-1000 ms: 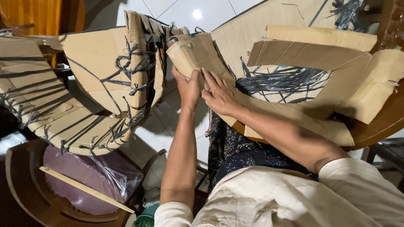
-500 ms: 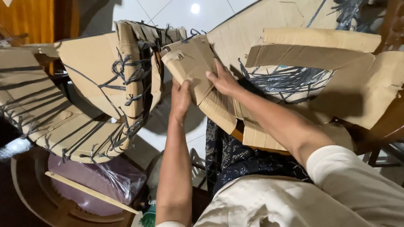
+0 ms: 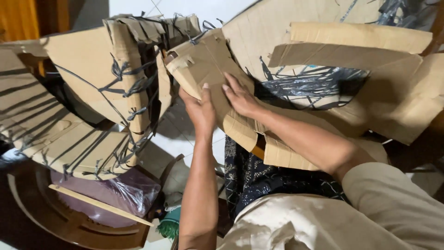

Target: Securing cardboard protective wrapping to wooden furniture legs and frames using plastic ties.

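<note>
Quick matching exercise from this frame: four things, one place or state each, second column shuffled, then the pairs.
Things:
1. left hand
2. right hand
3. plastic bag
4. string-tied cardboard bundle

Places or states:
A. purple, low in the wooden tray, under a flat wooden stick
B. fingers spread flat on top of the cardboard strip
C. grips the cardboard strip's near edge from below
D. upper left, crossed by dark string

Pairs: 1-C, 2-B, 3-A, 4-D
</note>
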